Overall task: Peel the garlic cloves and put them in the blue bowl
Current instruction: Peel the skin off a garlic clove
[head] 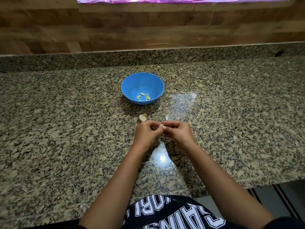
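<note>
Just nearer than the blue bowl [128,83], left hand [146,133] and right hand [179,132] each grip one garlic clove [162,126] in a tight pinch, and it is mostly hidden between them.

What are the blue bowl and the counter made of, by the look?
Blue bowl: probably plastic; uniform satin blue, soft dull sheen, thin rim. Counter: polished granite or similar stone; speckled grey, tan and black grain, glossy enough to mirror a lamp. Engineered stone is possible.

Perhaps six peeled cloves [143,96] lie in blue bowl [132,83].
</note>
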Tool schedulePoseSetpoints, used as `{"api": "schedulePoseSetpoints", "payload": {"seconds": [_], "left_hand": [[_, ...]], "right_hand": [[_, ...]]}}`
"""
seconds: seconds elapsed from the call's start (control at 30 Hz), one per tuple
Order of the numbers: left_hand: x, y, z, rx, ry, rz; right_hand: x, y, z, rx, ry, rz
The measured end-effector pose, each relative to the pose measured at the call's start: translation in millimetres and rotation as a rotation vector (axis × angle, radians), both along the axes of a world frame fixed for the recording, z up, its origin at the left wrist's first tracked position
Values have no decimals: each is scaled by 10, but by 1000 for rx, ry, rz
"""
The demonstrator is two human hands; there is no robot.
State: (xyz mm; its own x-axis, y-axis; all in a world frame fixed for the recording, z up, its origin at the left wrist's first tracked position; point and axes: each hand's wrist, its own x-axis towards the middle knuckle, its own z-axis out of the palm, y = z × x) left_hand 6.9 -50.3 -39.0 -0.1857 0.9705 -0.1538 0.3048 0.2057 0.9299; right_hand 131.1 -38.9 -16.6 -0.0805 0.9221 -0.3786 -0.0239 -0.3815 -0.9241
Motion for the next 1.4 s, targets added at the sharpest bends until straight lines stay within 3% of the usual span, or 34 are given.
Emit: {"api": "schedulePoseSetpoints", "payload": {"seconds": [0.3, 0.53, 0.67, 0.93, 1.07, 1.13, 1.33, 1.4], "left_hand": [[19, 18, 13, 27, 83, 28], [-39, 24, 45, -168, -276, 1], [-56, -10, 82, -180, -448, 6], [-45, -9, 73, -228, -604, 74], [-50, 6, 91, -214, -627, 64], [-51, 9, 104, -217, -652, 74], [12, 7, 138, -195, -580, 102], [4, 11, 138, -193, -580, 126]], "right_hand": [[1, -7, -8, 129, -132, 35], [83, 28, -8, -50, 30, 32], [93, 33, 5, -73, 69, 59], [134, 51, 65, -59, 152, 204], [122, 35, 50, -41, 180, 165], [105, 25, 43, 12, 118, 138], [41, 0, -36, 272, -336, 175], [41, -5, -29, 289, -338, 223]]}}
